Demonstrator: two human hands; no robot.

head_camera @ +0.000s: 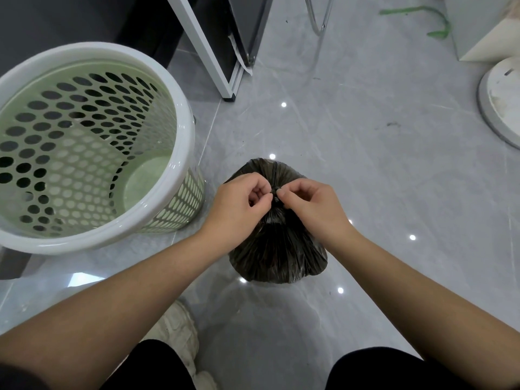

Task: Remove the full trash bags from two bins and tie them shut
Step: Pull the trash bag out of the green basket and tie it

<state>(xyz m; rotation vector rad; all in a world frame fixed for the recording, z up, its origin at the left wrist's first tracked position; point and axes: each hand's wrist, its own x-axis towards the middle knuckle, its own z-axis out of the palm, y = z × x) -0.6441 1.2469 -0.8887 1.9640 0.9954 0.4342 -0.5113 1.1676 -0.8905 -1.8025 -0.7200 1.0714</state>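
A full black trash bag (278, 254) stands on the grey tiled floor in the middle of the head view, its top gathered into a tight bunch. My left hand (242, 204) pinches the gathered plastic from the left with curled fingers. From the right, my right hand (309, 205) pinches the same bunch, fingertips nearly meeting the left ones. A pale green perforated bin (180, 153) with a white rim sits to the left of the bag, with no bag inside it.
A dark cabinet with a white frame (225, 60) stands behind the bin. A chrome chair leg (319, 26) and a green strip (439, 23) lie farther back. A round white base (498, 102) sits at the right edge. My shoe (180, 333) and knees are at the bottom.
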